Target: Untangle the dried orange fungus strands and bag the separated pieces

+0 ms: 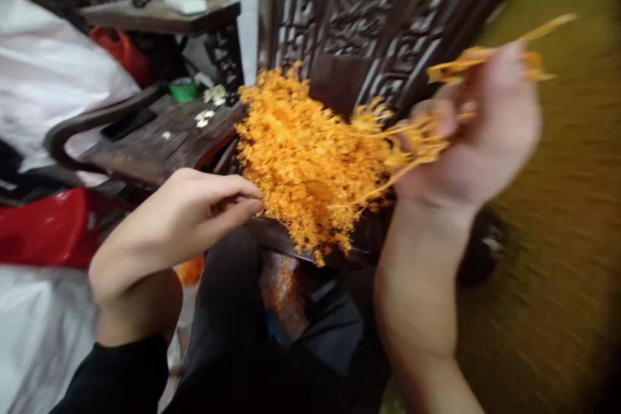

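A bushy bunch of orange dried flowers (310, 155) fills the middle of the view, its stems pointing right. My right hand (475, 123) is closed around the stems, slightly blurred; more orange stem pieces stick out above its fingers. At the bunch's left edge, my left hand (208, 207) has thumb and fingers pressed together, touching the outer sprigs. Whatever lies between those fingertips is too small to make out.
Behind the bunch stands a carved dark wood panel (363, 0). At the left, a wooden chair seat (160, 136) holds a green tape roll (183, 88) and pale scraps. A red plastic object (48, 226) and white sacks (53, 71) lie far left.
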### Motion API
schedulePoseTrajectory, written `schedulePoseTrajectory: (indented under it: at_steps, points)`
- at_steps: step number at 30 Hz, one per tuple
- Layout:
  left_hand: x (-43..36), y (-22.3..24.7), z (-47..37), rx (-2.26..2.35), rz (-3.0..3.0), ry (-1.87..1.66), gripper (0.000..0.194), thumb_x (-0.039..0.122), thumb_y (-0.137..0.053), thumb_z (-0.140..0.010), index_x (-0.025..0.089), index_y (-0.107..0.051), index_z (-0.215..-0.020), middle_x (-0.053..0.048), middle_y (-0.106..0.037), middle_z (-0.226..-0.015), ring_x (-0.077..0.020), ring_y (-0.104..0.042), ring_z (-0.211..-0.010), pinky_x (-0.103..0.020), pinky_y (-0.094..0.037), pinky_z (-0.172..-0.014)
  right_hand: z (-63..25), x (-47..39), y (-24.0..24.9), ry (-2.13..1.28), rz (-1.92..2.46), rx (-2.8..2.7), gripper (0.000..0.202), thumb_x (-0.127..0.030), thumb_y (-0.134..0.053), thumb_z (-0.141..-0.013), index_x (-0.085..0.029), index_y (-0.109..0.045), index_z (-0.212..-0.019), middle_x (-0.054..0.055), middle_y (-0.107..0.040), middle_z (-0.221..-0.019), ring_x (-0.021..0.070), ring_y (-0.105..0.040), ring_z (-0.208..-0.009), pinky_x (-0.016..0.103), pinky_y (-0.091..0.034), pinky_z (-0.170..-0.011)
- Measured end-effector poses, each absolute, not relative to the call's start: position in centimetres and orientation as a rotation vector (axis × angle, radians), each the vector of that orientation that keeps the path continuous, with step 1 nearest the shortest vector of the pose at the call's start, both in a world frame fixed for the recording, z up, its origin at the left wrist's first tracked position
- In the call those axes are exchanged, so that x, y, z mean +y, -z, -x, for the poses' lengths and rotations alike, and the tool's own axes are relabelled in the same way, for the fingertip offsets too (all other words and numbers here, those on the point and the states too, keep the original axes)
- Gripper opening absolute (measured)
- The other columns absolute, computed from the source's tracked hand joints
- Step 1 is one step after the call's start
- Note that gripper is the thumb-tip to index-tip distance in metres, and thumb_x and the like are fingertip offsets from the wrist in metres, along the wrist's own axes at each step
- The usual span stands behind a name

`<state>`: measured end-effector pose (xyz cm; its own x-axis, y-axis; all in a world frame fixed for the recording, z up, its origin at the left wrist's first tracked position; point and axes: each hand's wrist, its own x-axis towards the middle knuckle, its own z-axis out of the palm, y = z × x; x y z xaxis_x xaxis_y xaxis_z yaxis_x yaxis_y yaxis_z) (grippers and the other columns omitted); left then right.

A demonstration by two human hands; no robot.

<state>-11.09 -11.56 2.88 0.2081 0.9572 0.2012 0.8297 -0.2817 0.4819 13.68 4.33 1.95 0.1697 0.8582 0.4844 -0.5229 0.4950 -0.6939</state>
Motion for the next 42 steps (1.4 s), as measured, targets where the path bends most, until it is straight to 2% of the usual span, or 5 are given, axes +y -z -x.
schedulePoseTrajectory:
  at_steps: [2, 18, 28, 35, 42]
  points:
    - [-9.6, -5.0, 7.1, 1.622, -2.329, -0.944, 0.027, 0.044, -0.062, -0.1, 0.023, -0.08, -0.099, -0.001, -0.08, -0.083, -0.0145, -0.069, -0.069, -0.024, -0.047, -0.065, -13.9, 4.0, -2.4, -0.856, 0.294, -0.982, 0.022, -0.033, -0.078, -0.09, -0.018, -0.066, -0.08, -0.008, -0.049, -0.055, 0.004, -0.039, -0.041, 0.019, -0.026, -0.038]
    - [4.2, -2.4, 0.9, 0.973, -1.762, -1.387, 0.089, 0.017, -0.088, -0.073, 0.028, -0.051, -0.152, -0.007, -0.069, -0.114, -0.0048, -0.055, -0.058, -0.021, -0.05, -0.053, -14.8, 7.7, -0.1, -1.064, 0.336, -1.123, 0.027, -0.053, -0.063, -0.1, -0.036, -0.068, -0.121, 0.0, -0.077, -0.106, 0.0161, -0.078, -0.087, 0.032, -0.064, -0.073]
    - [3.1, -1.2, 1.1, 1.014, -1.74, -1.423, 0.065, 0.023, -0.088, -0.074, 0.021, -0.052, -0.128, -0.003, -0.066, -0.107, -0.0049, -0.054, -0.061, -0.022, -0.048, -0.059, -13.1, 6.8, -0.5, -1.282, -0.003, -0.827, 0.014, -0.038, -0.076, -0.089, -0.028, -0.072, -0.097, 0.001, -0.079, -0.108, 0.0206, -0.07, -0.125, 0.048, -0.048, -0.122]
    - [3.8, -1.9, 3.9, 0.654, -1.648, -1.171, 0.078, 0.082, -0.06, -0.087, 0.012, -0.061, -0.122, -0.016, -0.072, -0.11, -0.0194, -0.072, -0.092, -0.032, -0.057, -0.079, -13.9, 6.2, -0.2, -1.499, 0.001, -0.602, 0.007, -0.021, -0.065, -0.089, -0.024, -0.068, -0.083, -0.001, -0.074, -0.079, 0.0149, -0.076, -0.091, 0.033, -0.065, -0.091]
    - [5.2, -1.9, 2.9, 0.814, -1.738, -1.518, 0.049, 0.048, -0.083, -0.085, 0.017, -0.074, -0.123, -0.009, -0.076, -0.106, -0.0166, -0.069, -0.091, -0.027, -0.056, -0.074, -12.4, 6.5, 0.6, -1.668, 0.095, -0.639, 0.013, -0.027, -0.068, -0.084, -0.022, -0.057, -0.08, -0.001, -0.061, -0.071, 0.0128, -0.062, -0.068, 0.027, -0.059, -0.063]
